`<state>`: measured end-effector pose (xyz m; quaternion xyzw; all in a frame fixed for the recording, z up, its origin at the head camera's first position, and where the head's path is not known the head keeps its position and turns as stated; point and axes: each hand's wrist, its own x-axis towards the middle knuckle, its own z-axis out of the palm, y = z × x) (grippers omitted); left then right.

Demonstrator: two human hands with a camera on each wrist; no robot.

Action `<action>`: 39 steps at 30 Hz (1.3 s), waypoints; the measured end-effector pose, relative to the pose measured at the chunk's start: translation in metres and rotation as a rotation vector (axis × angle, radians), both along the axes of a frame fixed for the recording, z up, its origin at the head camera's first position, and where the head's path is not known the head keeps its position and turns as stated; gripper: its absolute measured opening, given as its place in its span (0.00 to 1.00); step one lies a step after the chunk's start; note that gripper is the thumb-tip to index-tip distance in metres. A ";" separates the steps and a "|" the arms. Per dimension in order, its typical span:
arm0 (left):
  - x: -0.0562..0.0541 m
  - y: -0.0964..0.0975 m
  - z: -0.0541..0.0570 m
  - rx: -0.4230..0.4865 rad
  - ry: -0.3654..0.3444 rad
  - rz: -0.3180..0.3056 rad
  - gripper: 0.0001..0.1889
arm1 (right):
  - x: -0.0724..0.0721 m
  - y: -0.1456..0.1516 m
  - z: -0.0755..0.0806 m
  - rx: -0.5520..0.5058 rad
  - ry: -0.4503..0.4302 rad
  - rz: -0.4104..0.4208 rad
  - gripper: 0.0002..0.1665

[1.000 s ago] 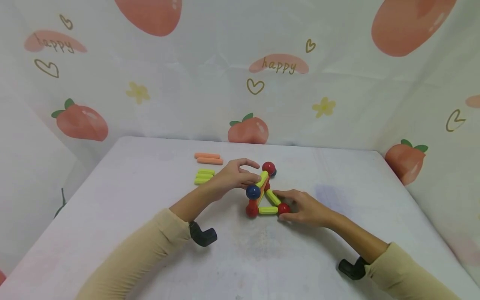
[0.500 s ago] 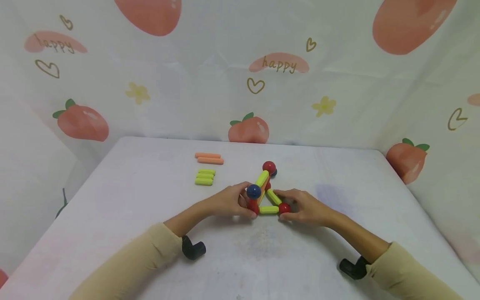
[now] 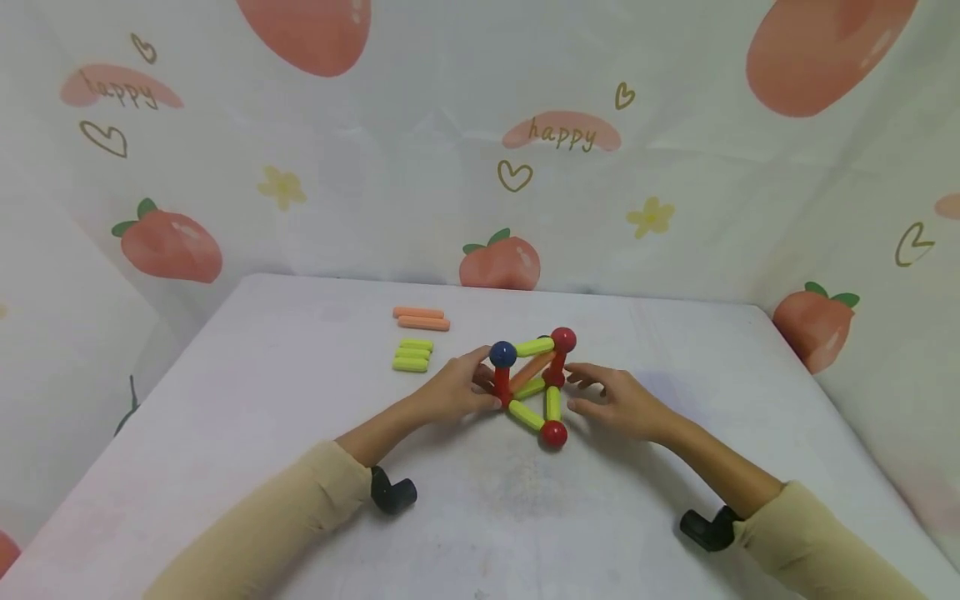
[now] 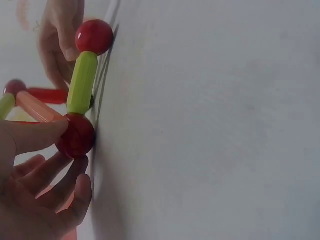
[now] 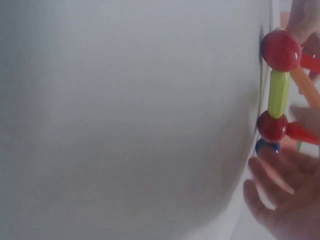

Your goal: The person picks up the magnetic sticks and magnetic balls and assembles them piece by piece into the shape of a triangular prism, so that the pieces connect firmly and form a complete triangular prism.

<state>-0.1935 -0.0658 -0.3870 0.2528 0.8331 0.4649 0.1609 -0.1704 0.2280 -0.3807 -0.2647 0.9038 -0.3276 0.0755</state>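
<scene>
A frame of magnetic rods and balls stands on the table between my hands. Its near corner is a red ball (image 3: 553, 434), joined by yellow-green rods to two other base corners. Red rods rise at the left and back, topped by a blue ball (image 3: 503, 354) and another red ball (image 3: 564, 340); an orange rod (image 3: 534, 371) slants between them. My left hand (image 3: 457, 389) pinches the left base ball (image 4: 77, 137) between thumb and fingers. My right hand (image 3: 622, 404) is beside the frame's right side, fingers loosely bent and holding nothing; whether a fingertip touches it I cannot tell.
Behind my left hand lie two orange rods (image 3: 422, 319) and, nearer, several short yellow-green rods (image 3: 412, 354). A printed cloth (image 3: 390, 167) hangs behind the white table (image 3: 480, 517). Black wrist mounts (image 3: 393, 493) stick out from both sleeves.
My left hand moved from the top rod down to the left base corner. The frame has turned clockwise seen from above, its near ball swinging toward me. My right hand has let go of that ball.
</scene>
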 end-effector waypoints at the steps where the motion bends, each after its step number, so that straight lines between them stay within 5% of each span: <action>1: -0.003 0.001 -0.001 0.007 -0.010 0.007 0.33 | -0.001 0.000 0.000 -0.004 0.007 -0.016 0.32; 10: -0.018 0.014 -0.007 0.078 -0.028 -0.004 0.32 | -0.011 0.000 -0.004 -0.037 -0.026 -0.039 0.24; 18: -0.015 0.010 -0.008 0.037 0.022 0.030 0.33 | -0.015 0.000 -0.008 -0.050 -0.057 -0.043 0.21; 28: -0.017 -0.059 0.007 -0.002 0.221 0.194 0.28 | -0.014 -0.001 -0.005 -0.034 -0.063 -0.060 0.22; 33: -0.018 -0.094 0.008 -0.042 0.241 0.190 0.27 | -0.014 0.000 -0.004 -0.027 -0.062 -0.065 0.23; 39: -0.021 -0.114 0.004 -0.134 0.184 0.226 0.22 | -0.015 -0.001 -0.005 -0.034 -0.056 -0.058 0.23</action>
